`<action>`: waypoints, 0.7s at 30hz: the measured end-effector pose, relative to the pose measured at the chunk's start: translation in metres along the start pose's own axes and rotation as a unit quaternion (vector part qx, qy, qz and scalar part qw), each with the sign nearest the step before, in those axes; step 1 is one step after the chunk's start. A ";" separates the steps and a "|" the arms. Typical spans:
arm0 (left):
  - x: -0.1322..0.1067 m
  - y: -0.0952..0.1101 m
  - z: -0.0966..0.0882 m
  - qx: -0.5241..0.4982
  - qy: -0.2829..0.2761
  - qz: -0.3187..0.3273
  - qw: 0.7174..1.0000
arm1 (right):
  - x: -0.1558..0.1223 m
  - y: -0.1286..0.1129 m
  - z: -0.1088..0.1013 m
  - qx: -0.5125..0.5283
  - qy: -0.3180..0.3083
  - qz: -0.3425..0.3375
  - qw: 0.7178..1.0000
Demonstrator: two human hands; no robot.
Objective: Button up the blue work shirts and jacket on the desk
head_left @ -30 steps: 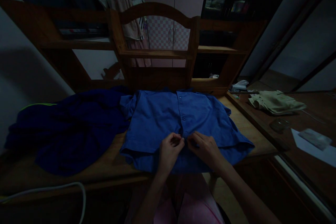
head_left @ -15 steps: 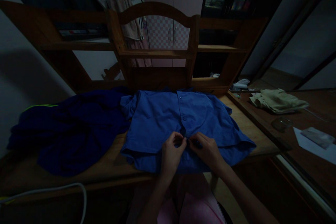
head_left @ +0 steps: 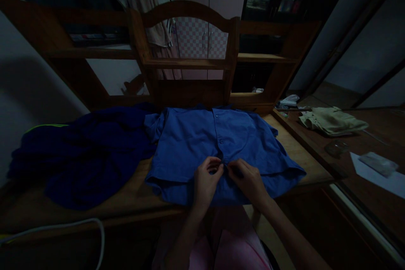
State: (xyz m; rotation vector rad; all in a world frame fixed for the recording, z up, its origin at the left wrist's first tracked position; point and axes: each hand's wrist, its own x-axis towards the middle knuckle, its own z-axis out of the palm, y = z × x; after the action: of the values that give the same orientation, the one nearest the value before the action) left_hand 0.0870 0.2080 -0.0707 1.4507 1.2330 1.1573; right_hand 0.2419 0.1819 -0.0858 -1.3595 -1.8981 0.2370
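Observation:
A blue short-sleeved shirt point(head_left: 186, 143) lies spread on the wooden desk point(head_left: 136, 192), its hem towards me. Two buttons show fastened along its front placket point(head_left: 219, 128). Lower down on the placket, near the hem, my left hand point(head_left: 206, 179) pinches the cloth edge between thumb and fingers. My right hand point(head_left: 248, 179) pinches the opposite edge just beside it, the fingertips of both hands almost touching. Whatever button lies between the fingertips is hidden.
Dark blue clothing point(head_left: 95, 156) lies heaped at the left. A wooden shelf frame point(head_left: 186, 65) rises behind the shirt. On the right-hand table are folded beige cloth point(head_left: 332, 120), a glass point(head_left: 337, 147) and a clear packet point(head_left: 378, 163). A white cable point(head_left: 63, 225) loops at front left.
Both hands stay at the same place on the placket, with only slight finger movement. The whole view shifts a little; the shirt lies as before.

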 end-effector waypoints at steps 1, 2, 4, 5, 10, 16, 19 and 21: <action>0.000 0.000 0.000 0.001 0.001 0.001 1.000 | 0.000 0.000 0.000 0.002 0.002 0.005 1.000; -0.001 0.001 0.000 0.003 0.000 0.002 1.000 | 0.000 -0.001 0.000 0.004 0.001 0.009 1.000; -0.002 0.002 0.000 0.005 -0.001 0.006 1.000 | 0.001 -0.003 -0.003 0.002 -0.008 0.015 1.000; -0.002 0.002 0.000 0.007 -0.002 0.007 1.000 | 0.002 -0.005 -0.004 -0.002 -0.017 0.017 1.000; -0.002 0.002 0.001 0.013 0.005 0.003 1.000 | 0.009 -0.013 -0.014 -0.015 -0.060 0.017 0.998; -0.001 0.003 0.000 -0.004 -0.005 0.003 1.000 | 0.011 -0.011 -0.014 0.058 -0.057 0.020 0.996; 0.000 0.004 -0.003 -0.008 -0.036 0.005 0.999 | 0.011 -0.006 -0.016 0.113 -0.061 0.037 0.991; 0.000 0.005 -0.005 -0.007 -0.060 0.013 0.998 | 0.012 -0.002 -0.018 0.163 -0.073 0.055 0.982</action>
State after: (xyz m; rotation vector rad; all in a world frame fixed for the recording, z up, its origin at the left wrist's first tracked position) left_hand 0.0833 0.2072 -0.0649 1.5069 1.1233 1.0783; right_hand 0.2513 0.1862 -0.0670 -1.2508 -1.8066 0.6892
